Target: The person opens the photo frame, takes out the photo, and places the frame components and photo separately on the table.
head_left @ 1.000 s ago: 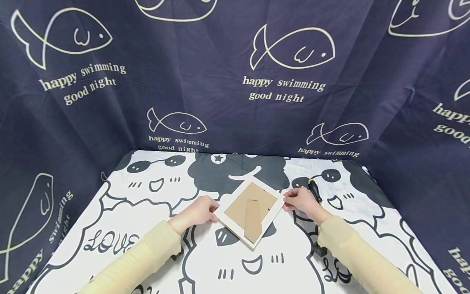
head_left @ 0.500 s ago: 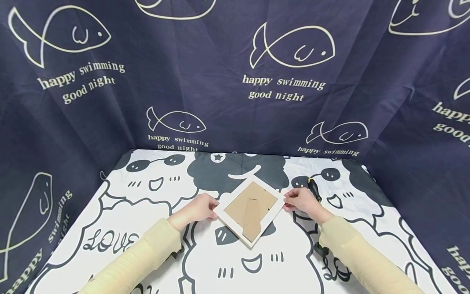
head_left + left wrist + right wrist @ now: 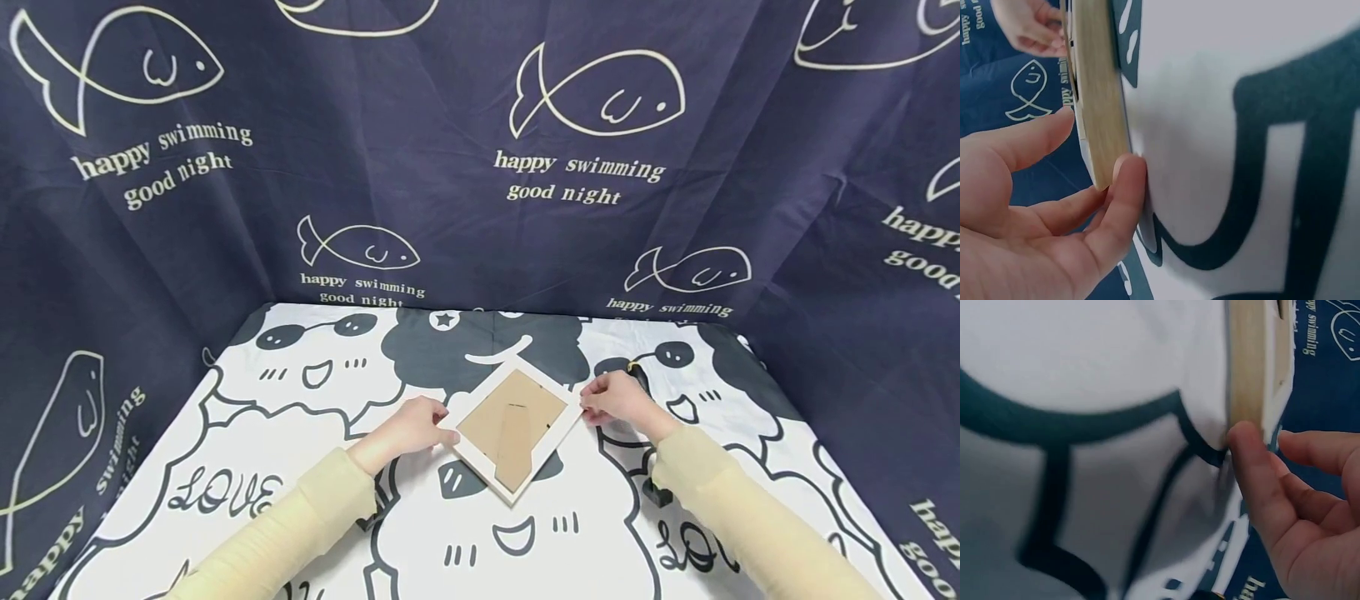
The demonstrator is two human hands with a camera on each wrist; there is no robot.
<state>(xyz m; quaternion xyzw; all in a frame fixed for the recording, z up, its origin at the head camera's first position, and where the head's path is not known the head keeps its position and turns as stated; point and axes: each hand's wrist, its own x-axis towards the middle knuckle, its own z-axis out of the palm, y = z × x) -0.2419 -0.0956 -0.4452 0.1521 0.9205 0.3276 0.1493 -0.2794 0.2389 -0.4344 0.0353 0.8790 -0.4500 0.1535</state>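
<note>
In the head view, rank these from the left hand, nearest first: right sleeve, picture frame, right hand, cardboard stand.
1. Picture frame: left corner at the left hand.
2. Cardboard stand: on the frame's back.
3. Right hand: frame's right corner.
4. Right sleeve: farther right.

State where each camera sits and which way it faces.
Head: worn on the head, facing forward and down at the picture frame; left hand, right hand and sleeves show.
Left wrist: worn there, facing the frame's left side; left hand close, right hand beyond.
Right wrist: worn there, facing the frame's right side; only right hand shows.
Head and left wrist share both hands and the frame.
</note>
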